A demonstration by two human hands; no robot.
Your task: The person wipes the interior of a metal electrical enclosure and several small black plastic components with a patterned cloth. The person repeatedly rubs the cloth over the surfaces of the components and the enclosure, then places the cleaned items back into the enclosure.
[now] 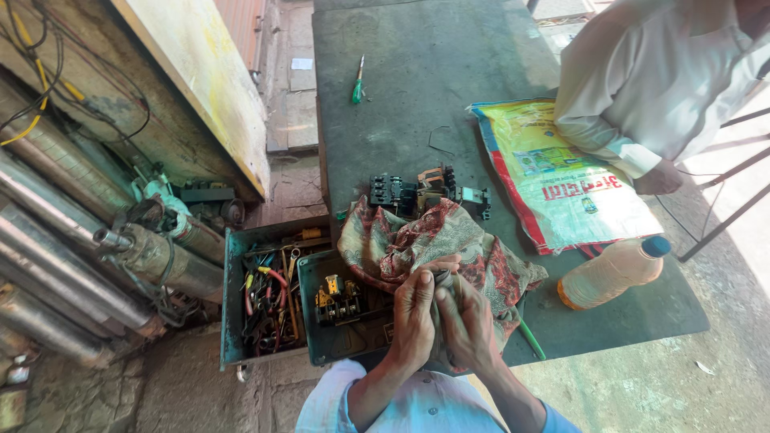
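We see both hands close in: left hand [413, 314] & right hand [468, 321], fingers closed, gripping a fold of the patterned cloth [449, 240], which lies bunched at the near edge of the dark surface [417, 72]. Just beyond it, black electrical parts [401, 192]; to the right, a plastic bottle [611, 271] w/ blue cap. Farther off, a green screwdriver [358, 84].

The far half of the desk [417, 64] lies mostly open, with only a green screwdriver [358, 84] on it. Nearer, black electrical parts [425, 191] and a patterned cloth [437, 244] crowd the middle. On the right, a printed sack [561, 180], another person's arm [609, 144] and a lying plastic bottle [613, 271] block passage. Left of the desk edge, open tool trays [265, 297] stand close.
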